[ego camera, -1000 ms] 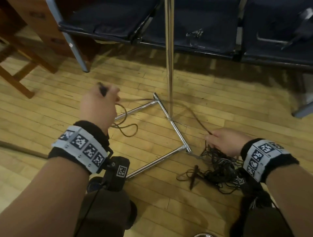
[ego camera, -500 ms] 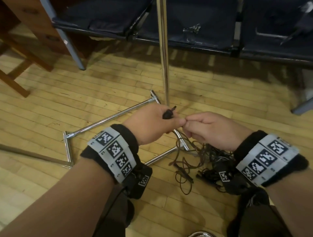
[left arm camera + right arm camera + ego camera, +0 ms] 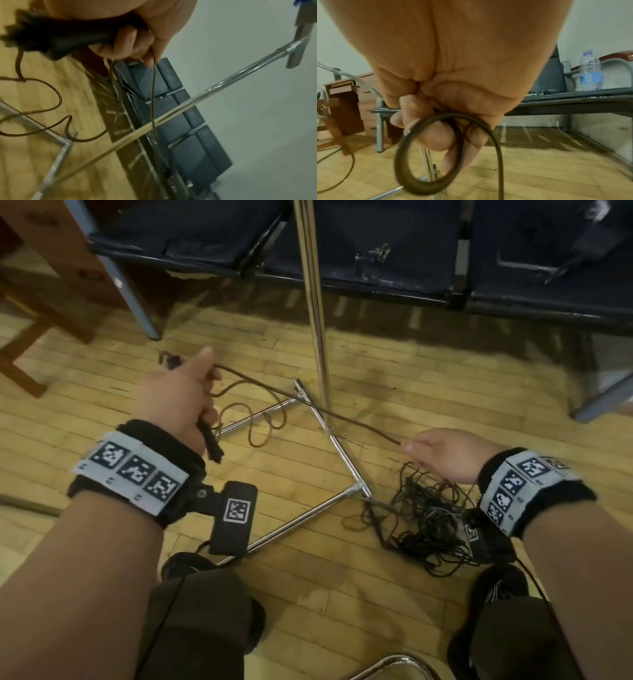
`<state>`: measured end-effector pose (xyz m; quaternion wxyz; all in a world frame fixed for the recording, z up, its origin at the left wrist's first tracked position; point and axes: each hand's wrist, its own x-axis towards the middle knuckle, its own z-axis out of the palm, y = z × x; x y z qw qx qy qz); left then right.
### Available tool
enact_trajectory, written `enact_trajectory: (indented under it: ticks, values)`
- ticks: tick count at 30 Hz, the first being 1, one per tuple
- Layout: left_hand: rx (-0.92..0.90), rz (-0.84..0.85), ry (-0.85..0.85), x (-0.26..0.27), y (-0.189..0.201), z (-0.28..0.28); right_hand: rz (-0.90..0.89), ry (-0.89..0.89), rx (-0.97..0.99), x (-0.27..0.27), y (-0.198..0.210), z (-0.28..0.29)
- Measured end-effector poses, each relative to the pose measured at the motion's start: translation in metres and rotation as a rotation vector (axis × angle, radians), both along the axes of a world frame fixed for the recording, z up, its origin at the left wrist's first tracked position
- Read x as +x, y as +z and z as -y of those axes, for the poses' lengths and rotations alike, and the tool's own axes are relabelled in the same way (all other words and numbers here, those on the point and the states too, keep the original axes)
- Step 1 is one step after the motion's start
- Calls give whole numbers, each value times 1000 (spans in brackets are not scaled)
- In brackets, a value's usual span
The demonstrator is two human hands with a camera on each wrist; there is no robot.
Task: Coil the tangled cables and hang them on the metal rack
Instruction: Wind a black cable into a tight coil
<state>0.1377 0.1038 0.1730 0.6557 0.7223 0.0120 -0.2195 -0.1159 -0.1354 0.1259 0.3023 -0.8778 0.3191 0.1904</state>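
A thin dark cable [image 3: 308, 402] stretches taut between my two hands above the floor. My left hand [image 3: 178, 402] grips its plug end [image 3: 210, 441] and a few loops [image 3: 152, 86], with slack curling on the floor [image 3: 253, 419]. My right hand [image 3: 442, 453] pinches the cable farther along [image 3: 447, 152], just above a tangled heap of black cables [image 3: 421, 518] on the floor. The metal rack's upright pole [image 3: 313, 289] rises between my hands from its chrome base bars [image 3: 342, 453].
A row of dark blue seats [image 3: 376, 244] on metal legs runs along the back. Wooden furniture [image 3: 41, 268] stands at the left. A water bottle [image 3: 589, 73] stands on a seat. My knees and shoes are at the bottom, beside a chrome curve [image 3: 390, 666].
Half a second ago my hands met in front of the pole; now they have drawn apart, the left going up and left, pulling a length of cable taut out of the heap.
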Motion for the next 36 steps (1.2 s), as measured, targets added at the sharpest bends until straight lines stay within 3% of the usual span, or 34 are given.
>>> enact_trajectory:
  ticks: [4, 6, 12, 15, 17, 19, 25, 29, 32, 34, 36]
  values:
    - [407, 282, -236, -14, -8, -6, 61, 38, -39, 13, 10, -13]
    - [425, 378, -419, -27, -9, -1, 166, 60, 9, 23, 19, -26]
    - [389, 427, -991, -65, -13, 16, 337, 108, 162, 47, 31, -61]
    - [481, 451, -1073, -64, -17, 22, 356, 112, 195, 48, 29, -64]
    - [558, 506, -1060, -58, -17, 23, 346, 142, 191, 46, 27, -64]
    - [518, 497, -958, -52, -17, 22, 345, 146, 199, 44, 24, -60]
    - [262, 214, -710, -45, -16, 19, 318, 129, 215, 43, 15, -48]
    - [-13, -36, -386, -29, -5, 12, -9, 168, 65, 33, -3, -36]
    - [-91, -91, -57, -4, 5, -4, -172, 128, 28, 27, -12, -29]
    - [44, 28, 9, 2, 3, -13, -183, 94, -5, 28, -6, -27]
    - [324, 219, -64, -3, -1, -15, -119, 85, -29, 33, 6, -29]
